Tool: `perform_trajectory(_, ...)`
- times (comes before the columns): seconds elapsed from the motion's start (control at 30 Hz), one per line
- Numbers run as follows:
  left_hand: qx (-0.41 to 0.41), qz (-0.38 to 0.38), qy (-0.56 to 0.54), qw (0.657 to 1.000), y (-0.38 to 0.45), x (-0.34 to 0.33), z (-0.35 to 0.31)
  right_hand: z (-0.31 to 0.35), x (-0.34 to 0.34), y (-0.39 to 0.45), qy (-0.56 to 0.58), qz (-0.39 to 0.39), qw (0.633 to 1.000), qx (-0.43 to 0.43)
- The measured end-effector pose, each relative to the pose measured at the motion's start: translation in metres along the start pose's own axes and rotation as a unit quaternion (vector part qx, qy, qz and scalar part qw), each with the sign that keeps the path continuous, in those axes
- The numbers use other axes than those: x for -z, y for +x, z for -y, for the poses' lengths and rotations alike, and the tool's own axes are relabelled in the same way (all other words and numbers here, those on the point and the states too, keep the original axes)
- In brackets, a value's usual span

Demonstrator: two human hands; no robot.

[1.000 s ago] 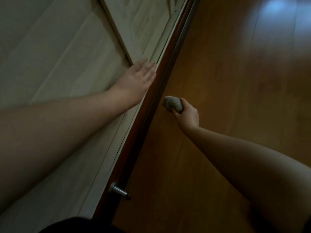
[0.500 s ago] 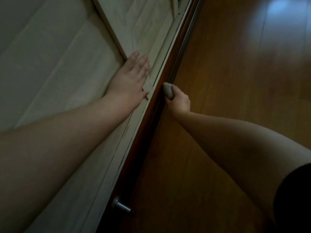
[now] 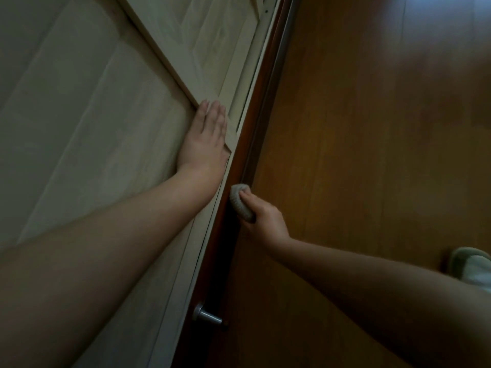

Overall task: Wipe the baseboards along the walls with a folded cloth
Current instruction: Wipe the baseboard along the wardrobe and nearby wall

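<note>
A broad wooden floor [image 3: 372, 155] fills the right half of the head view, its orange-brown planks smooth and glossy, with a pale patch of reflected light at the top right. The left half is a pale, cream-coloured wall [image 3: 66, 115] with a faint wood-grain pattern and raised flat mouldings that run diagonally across it. Between the two runs the baseboard [image 3: 261, 83], a long, narrow, dark reddish-brown strip, smooth-faced, that stretches from the top of the view down to the bottom edge.

The left hand [image 3: 204, 139] lies flat against the wall, fingers straight and close together, just beside the top edge of the baseboard. The right hand [image 3: 261, 216] sits lower, near the floor, with its fingers curled round the folded cloth [image 3: 240, 201]. The cloth is a small grey wad, rounded in outline, with a nubbly, ribbed weave; it sticks out from the fingers towards the wall and presses on the face of the baseboard.

At the right edge a pale green slipper [image 3: 473, 266] with a soft look rests on the floor. Near the bottom, a small cylindrical metal doorstop [image 3: 208, 316] with a dark tip juts out from the baseboard.
</note>
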State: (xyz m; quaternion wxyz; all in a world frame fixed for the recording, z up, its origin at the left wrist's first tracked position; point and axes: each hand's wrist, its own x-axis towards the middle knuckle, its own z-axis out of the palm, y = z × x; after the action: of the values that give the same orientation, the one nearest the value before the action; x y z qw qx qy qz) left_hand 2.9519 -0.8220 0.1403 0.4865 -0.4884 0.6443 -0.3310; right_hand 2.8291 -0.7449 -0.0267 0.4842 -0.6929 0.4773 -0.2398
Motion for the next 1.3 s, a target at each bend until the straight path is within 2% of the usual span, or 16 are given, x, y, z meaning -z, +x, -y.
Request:
perform_trajectory(0.17, 0.007, -0.007, -0.004, 1.000, 0.000, -0.003, -0.010, 0.002, -0.022, -0.044, 0.007, 0.033, 0.999, -0.003)
perform_trajectory(0.3, 0.008, -0.014, -0.001, 1.000, -0.001, -0.006, -0.010, -0.019, -0.009, -0.052, -0.018, 0.100, 0.994, 0.048)
perform_trajectory(0.37, 0.006, -0.013, 0.009, 1.000, 0.000, -0.008, -0.010, -0.030, 0.006, -0.047, -0.012, 0.105, 0.993, 0.052)
perform_trajectory(0.6, -0.011, 0.016, 0.052, 0.998, 0.002, -0.014, -0.013, -0.055, 0.067, 0.016, 0.083, -0.061, 0.990, -0.092)
perform_trajectory(0.8, -0.020, 0.032, 0.056, 0.998, 0.006, -0.015, -0.016, -0.040, 0.091, 0.100, 0.133, -0.142, 0.966, -0.170)
perform_trajectory(0.87, -0.019, 0.038, 0.052, 0.998, 0.006, -0.013, -0.017, -0.032, 0.090, 0.119, 0.139, -0.132, 0.966, -0.175)
perform_trajectory(1.03, -0.017, 0.045, 0.044, 0.998, 0.005, -0.010, -0.017, -0.018, 0.069, 0.129, 0.134, -0.046, 0.978, -0.154)
perform_trajectory(1.17, -0.019, 0.055, 0.046, 0.997, 0.005, -0.007, -0.016, -0.023, 0.049, 0.094, 0.116, -0.032, 0.987, -0.109)
perform_trajectory(1.3, -0.014, 0.053, 0.038, 0.998, 0.004, -0.006, -0.015, -0.032, 0.020, 0.044, 0.136, 0.021, 0.982, -0.127)
